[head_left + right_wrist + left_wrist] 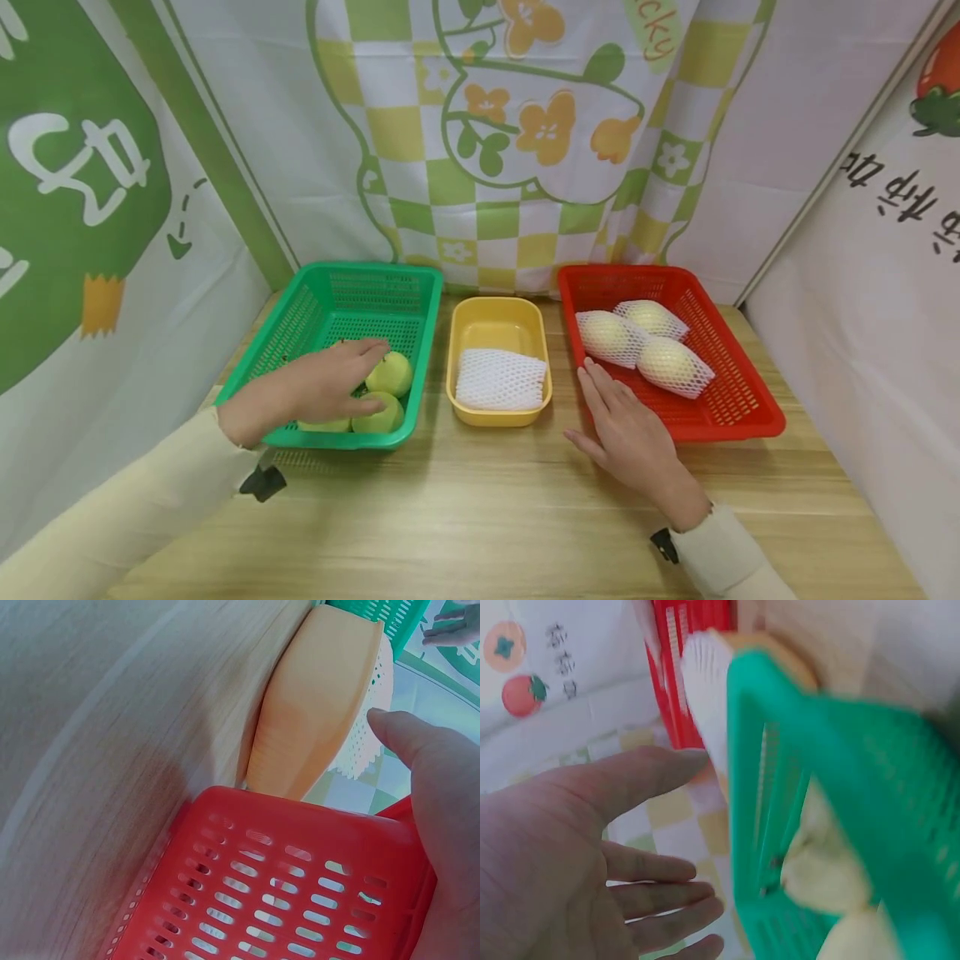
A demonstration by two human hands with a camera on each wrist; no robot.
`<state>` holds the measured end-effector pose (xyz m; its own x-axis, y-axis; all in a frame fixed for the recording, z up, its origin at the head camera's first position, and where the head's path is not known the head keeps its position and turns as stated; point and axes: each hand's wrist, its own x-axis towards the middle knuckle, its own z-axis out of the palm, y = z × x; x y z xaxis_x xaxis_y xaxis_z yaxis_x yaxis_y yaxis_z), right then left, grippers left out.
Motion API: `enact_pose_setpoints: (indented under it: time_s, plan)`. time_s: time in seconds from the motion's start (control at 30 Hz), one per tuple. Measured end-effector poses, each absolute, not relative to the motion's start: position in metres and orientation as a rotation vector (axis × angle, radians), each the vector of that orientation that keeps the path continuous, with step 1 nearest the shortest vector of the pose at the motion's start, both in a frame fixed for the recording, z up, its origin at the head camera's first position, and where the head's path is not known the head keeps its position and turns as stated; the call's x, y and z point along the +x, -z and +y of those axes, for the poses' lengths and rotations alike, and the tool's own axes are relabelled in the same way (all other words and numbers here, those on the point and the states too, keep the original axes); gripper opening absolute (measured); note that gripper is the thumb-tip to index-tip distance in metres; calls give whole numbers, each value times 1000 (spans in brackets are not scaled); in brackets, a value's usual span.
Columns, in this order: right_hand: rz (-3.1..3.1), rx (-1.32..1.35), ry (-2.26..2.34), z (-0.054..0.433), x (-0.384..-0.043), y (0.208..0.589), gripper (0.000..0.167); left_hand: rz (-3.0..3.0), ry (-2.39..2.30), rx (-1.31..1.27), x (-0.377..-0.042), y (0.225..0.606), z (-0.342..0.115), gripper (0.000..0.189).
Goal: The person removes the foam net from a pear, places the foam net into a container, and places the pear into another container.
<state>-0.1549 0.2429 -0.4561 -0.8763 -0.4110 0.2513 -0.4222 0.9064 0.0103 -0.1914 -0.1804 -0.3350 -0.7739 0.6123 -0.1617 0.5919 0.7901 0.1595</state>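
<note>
My left hand [330,383] hovers over the front of a green plastic basket [430,342], fingers extended and holding nothing. Below it lie several round yellow-green fruits [390,375], partly hidden by the hand; short stems show on some. In the left wrist view the thumb stands apart from the straight fingers, beside the green basket's rim [754,712]. With its fingers straight, my right hand [630,437] is at the near left corner of a red plastic basket [716,333]. Inside that basket sit three pale fruits [672,364], each in a white foam net.
Between the baskets stands a yellow tray [495,329] with white foam nets [501,379] lying in its front part. All rest on a wooden table [465,508]. A checked, flower-printed cloth [495,225] hangs behind, with printed white panels at both sides.
</note>
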Motion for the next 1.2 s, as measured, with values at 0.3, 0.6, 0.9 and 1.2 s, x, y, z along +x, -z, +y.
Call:
enact_pose_setpoints:
  time_s: [0.3,0.6,0.9,1.2]
  plan:
    - [-2831,619,-76,243,-155,456,96,2905,-152,1139,-165,385,-157,86]
    - [-2873,609,-57,242,-154,455,96,3117,-73,1113,-155,433,-138,100]
    - [-2859,611,-44,241,-154,455,96,3239,53,1007,-153,449,-133,102]
    - [-2990,684,-248,246,-155,437,99,3255,82,995,-152,451,-133,101]
